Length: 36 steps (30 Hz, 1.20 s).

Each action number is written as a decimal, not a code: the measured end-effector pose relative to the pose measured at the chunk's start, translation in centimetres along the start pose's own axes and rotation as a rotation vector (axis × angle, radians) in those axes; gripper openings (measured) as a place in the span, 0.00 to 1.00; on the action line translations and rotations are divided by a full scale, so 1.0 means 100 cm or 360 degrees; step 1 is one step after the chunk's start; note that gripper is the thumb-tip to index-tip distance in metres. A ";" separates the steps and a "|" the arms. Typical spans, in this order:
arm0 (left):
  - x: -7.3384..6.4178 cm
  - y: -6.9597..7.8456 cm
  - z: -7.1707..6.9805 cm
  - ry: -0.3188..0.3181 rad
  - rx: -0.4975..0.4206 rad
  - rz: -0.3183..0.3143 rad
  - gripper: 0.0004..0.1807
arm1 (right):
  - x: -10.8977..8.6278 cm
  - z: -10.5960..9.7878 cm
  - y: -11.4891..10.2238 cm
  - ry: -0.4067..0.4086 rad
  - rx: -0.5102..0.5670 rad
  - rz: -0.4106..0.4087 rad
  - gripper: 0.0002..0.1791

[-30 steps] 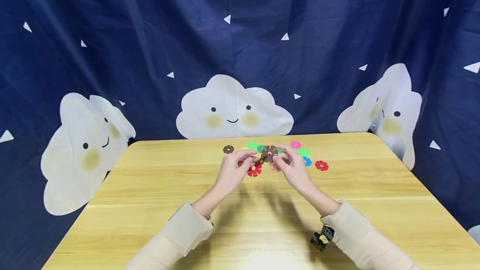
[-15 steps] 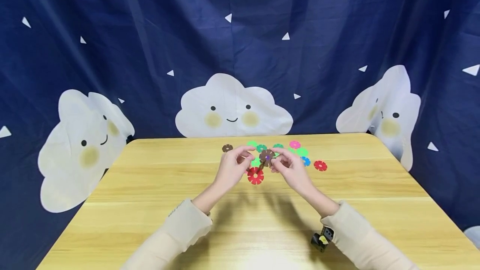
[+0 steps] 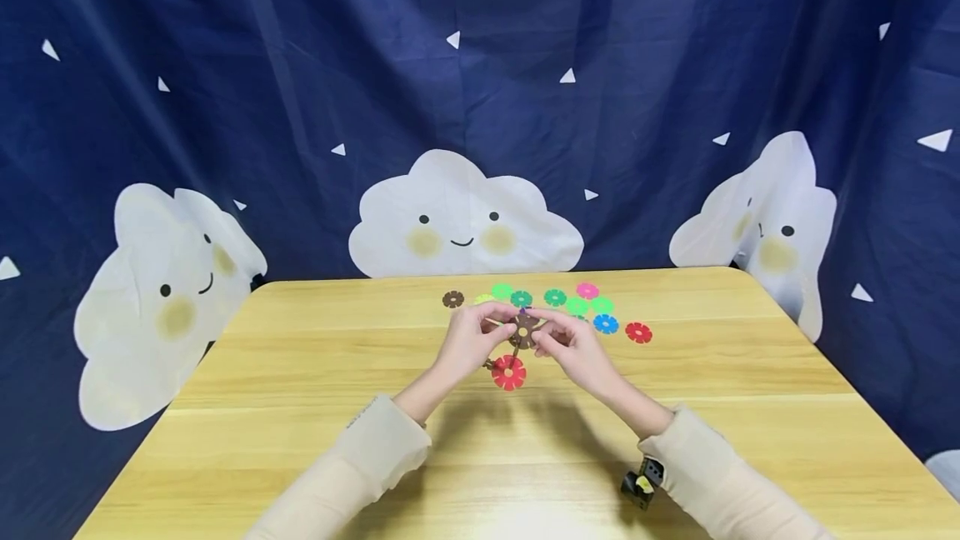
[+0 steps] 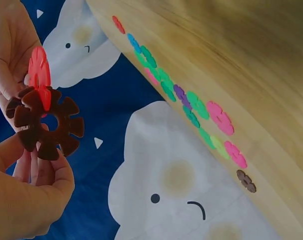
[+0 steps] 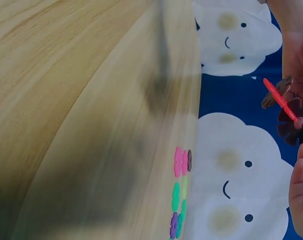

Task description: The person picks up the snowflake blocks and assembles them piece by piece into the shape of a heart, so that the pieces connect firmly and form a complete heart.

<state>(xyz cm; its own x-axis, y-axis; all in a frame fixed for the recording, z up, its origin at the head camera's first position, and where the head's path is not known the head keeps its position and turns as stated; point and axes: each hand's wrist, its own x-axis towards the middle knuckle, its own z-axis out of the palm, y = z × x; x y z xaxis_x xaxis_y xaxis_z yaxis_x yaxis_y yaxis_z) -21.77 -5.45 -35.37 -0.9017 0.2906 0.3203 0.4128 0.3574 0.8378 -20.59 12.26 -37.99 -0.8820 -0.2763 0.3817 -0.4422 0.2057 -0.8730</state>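
Note:
Both hands are raised over the table, close together. My left hand (image 3: 474, 338) pinches a brown notched building disc (image 4: 71, 127) by its edge, thumb on one side and fingers on the other. From the opposite side my right hand (image 3: 577, 348) has thumb and fingertips on the same joined piece. A red notched disc (image 4: 39, 70) is slotted into the brown one at an angle and hangs below it in the head view. A second brown disc (image 5: 269, 100), seen nearly edge-on, is joined at the red disc's other end. Fingers partly hide the joints.
Loose notched discs lie along the table's far side: a brown disc (image 3: 453, 299) at left, several green ones, a pink disc (image 3: 587, 291), a blue disc (image 3: 605, 324) and a red disc (image 3: 638, 332) at right. A dark blue cloud-print curtain (image 3: 637, 65) hangs behind the table (image 3: 300, 407).
The joined discs have come lower and nearer, the red one now hanging below the hands. Half a second ago my left fingers stood apart from the front brown disc; now they are at it.

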 end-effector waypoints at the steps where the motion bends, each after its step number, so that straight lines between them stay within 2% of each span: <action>1: 0.000 0.000 0.001 0.0007 -0.0004 -0.0009 0.10 | 0.000 0.001 0.001 0.0002 0.0004 0.0000 0.18; 9: -0.001 -0.003 0.005 -0.0014 -0.0039 -0.0073 0.14 | 0.000 0.005 0.002 -0.0002 0.0087 0.0026 0.19; 13: -0.003 -0.004 0.007 -0.0057 -0.0053 -0.0112 0.15 | -0.001 0.004 0.006 -0.0028 0.0067 0.0001 0.20; 17: -0.004 -0.005 0.007 -0.0060 -0.0037 -0.0137 0.13 | -0.002 -0.005 0.011 -0.0064 0.0015 -0.0006 0.20; 22: -0.004 -0.006 0.004 -0.0009 -0.0014 -0.0129 0.12 | 0.003 -0.033 0.024 -0.0020 -0.0239 0.0113 0.19; 25: -0.004 -0.008 0.002 0.0003 -0.0012 -0.0128 0.12 | 0.004 -0.056 0.039 0.0054 -0.0435 0.0221 0.18; 28: -0.004 -0.009 0.001 0.0000 -0.0056 -0.0147 0.12 | 0.000 -0.080 0.057 0.0059 -0.0594 0.0326 0.20; 32: -0.005 -0.010 0.000 0.0007 -0.0154 -0.0234 0.13 | -0.007 -0.102 0.078 -0.0077 -0.0782 0.0478 0.23; 36: -0.004 -0.010 -0.002 0.0012 -0.0197 -0.0266 0.13 | -0.012 -0.109 0.087 -0.0219 -0.0986 0.0500 0.22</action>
<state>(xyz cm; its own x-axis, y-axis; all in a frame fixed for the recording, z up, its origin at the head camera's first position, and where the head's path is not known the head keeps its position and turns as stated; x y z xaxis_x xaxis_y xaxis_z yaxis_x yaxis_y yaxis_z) -21.80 -6.11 -36.28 -0.9574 0.2296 0.1754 0.2390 0.2882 0.9273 -25.20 24.65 -42.74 -0.9726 -0.2237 0.0625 -0.2172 0.7802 -0.5867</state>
